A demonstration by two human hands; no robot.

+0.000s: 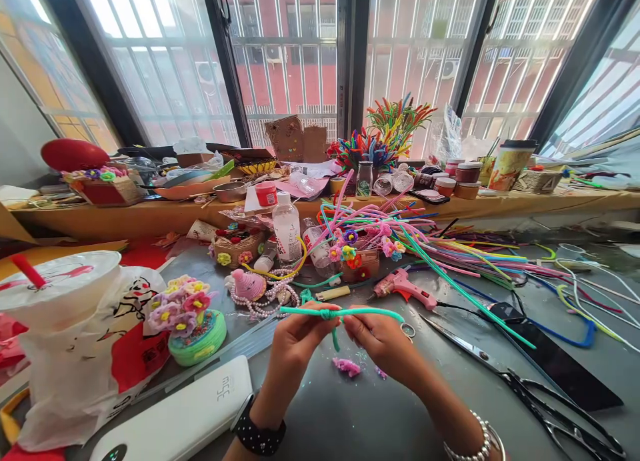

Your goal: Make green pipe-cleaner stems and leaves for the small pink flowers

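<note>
A mint-green pipe cleaner (pixel 377 310) stretches across both hands, with a knotted or wound part near its middle and a short end hanging down. My left hand (pixel 299 333) pinches it by the wound part. My right hand (pixel 376 341) grips it just to the right, fingertips close to the left ones. Below the hands, a small pink fuzzy piece (pixel 346 366) lies on the grey table (pixel 345 421). Just beyond the fingers are a pink glue gun (pixel 403 285) and a beige stick (pixel 333 293). Large scissors (pixel 493 364) lie open to the right.
A white power bank (pixel 185 414) lies front left, beside a flower ornament on a green base (pixel 197 337) and a large lidded cup (pixel 55 294). A black phone (pixel 560 354) rests at right. Behind are a clear bottle (pixel 287 227) and loose pipe cleaners (pixel 450 247).
</note>
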